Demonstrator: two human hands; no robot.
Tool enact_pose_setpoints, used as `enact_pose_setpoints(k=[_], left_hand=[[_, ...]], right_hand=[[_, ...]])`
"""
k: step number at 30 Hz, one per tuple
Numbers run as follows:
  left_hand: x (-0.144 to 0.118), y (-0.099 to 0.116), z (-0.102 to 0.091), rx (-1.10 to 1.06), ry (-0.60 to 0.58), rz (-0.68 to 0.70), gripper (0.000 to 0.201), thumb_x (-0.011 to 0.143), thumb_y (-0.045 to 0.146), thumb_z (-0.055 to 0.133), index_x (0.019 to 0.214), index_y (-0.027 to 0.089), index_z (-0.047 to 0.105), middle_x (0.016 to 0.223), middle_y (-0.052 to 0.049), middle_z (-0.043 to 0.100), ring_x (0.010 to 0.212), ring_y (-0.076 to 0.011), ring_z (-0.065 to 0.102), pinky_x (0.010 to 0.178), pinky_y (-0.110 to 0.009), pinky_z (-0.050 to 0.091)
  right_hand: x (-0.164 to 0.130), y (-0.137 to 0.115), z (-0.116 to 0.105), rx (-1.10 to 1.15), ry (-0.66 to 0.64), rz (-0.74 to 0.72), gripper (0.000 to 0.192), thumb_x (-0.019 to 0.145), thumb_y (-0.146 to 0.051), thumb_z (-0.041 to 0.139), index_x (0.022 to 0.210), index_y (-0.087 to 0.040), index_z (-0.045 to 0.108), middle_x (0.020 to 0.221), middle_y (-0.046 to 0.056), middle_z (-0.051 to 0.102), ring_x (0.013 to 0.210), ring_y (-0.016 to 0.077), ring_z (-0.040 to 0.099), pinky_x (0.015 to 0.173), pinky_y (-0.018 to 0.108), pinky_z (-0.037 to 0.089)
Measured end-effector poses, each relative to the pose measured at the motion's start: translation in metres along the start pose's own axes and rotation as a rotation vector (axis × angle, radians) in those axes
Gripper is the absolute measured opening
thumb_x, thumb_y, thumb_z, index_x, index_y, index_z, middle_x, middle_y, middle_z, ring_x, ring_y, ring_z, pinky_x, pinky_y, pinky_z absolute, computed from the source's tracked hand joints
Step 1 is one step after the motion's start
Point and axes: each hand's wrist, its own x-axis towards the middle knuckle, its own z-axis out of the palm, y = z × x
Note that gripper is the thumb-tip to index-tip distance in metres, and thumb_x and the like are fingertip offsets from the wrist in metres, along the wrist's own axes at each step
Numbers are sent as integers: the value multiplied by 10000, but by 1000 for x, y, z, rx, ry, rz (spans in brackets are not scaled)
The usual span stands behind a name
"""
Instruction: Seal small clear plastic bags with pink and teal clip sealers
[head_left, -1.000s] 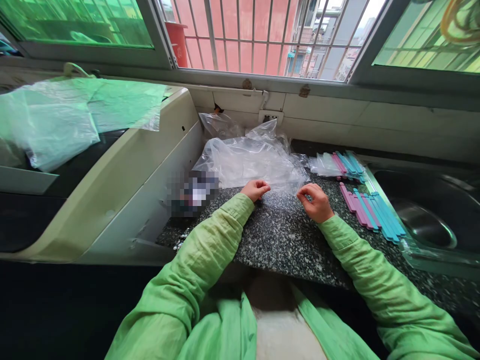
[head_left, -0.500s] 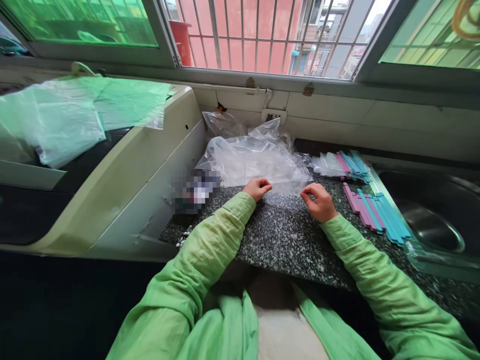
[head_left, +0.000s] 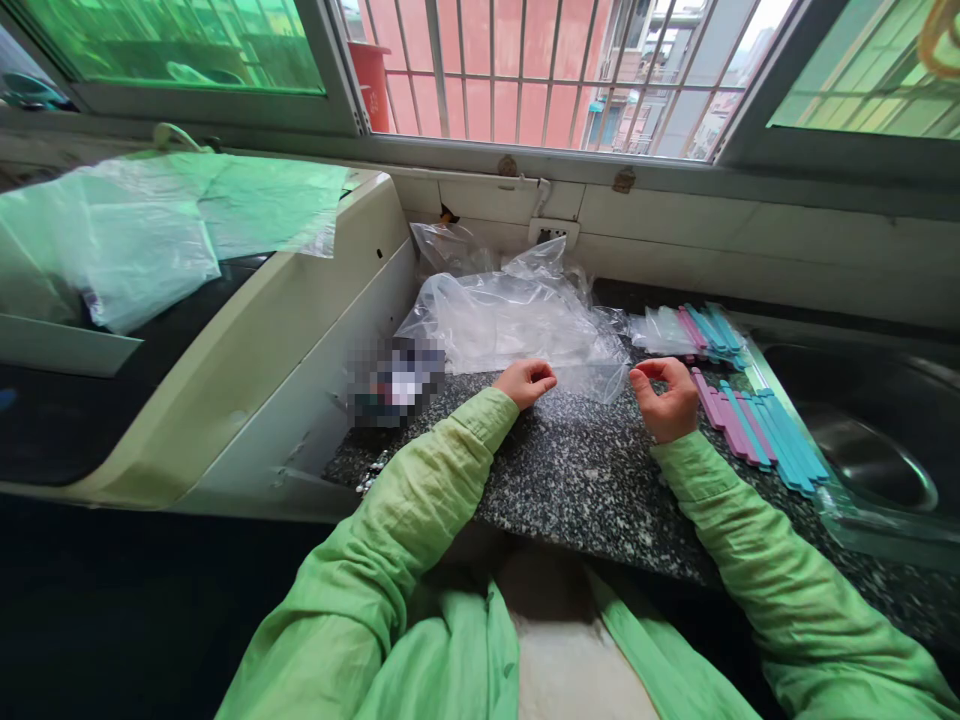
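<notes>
- The left hand (head_left: 529,382) rests on the tabletop (head_left: 585,470), fingers curled and pinching the near edge of a small clear bag (head_left: 589,378); how firm the pinch is cannot be told, as the film is nearly invisible.
- The right hand (head_left: 666,398) is curled, thumb and forefinger closed in a pinch just beside the bag's right corner; whether it touches the film cannot be told.
- The bag lies flat between the hands, at the foot of a crumpled bag heap (head_left: 510,315).
- Pink and blue sticks (head_left: 757,430) lie in a row just right of the right hand; a second bunch (head_left: 705,330) lies farther back, partly under plastic.
- A pixelated patch (head_left: 397,380) hides something left of the heap.
- The sink (head_left: 870,440) is cut off at the right edge.
</notes>
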Motion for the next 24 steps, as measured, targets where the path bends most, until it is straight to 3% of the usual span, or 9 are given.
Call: enact_pose_setpoints(k=[2,5,9,12,16,24], left_hand=[[-4,5,3,-12,-99,12,76,624,180,519,573,126,510,498,56,425,495,-50,362,504,-187,303],[-11,12,9,-21,-216,37,50,606,148,495,561,127,498,512,51,430,511,-51,365,510,-185,303],[-16,18,13,-4,-294,35,37,587,125,475,554,128,489,498,55,410,506,-53,354,510,-192,290],[-17,20,14,-16,-305,22,40,586,127,471,549,130,485,495,55,406,508,-57,350,516,-199,286],[-17,19,14,-27,-315,12,35,593,127,478,558,130,486,497,55,410,511,-60,353,516,-200,287],[-16,17,16,-35,-389,27,58,625,127,514,571,123,492,503,53,438,510,-49,367,502,-178,304]], right_hand=[[5,-6,-4,-11,-15,-60,140,749,-326,541,729,-189,563,726,49,572,739,188,528,697,360,438],[10,-17,-7,56,-167,-87,142,749,-334,548,744,-197,585,760,51,591,770,186,536,695,347,441],[10,-25,-4,190,-392,28,182,741,-360,555,787,-192,607,779,37,616,726,153,553,644,293,443],[7,-26,1,280,-479,142,215,721,-387,568,747,-176,606,711,26,619,651,135,549,602,271,436],[3,-24,5,334,-488,210,227,694,-390,588,658,-166,578,615,6,584,580,118,519,562,254,423],[1,-22,5,255,-436,135,205,709,-362,571,623,-176,561,599,4,565,589,123,510,585,263,421]])
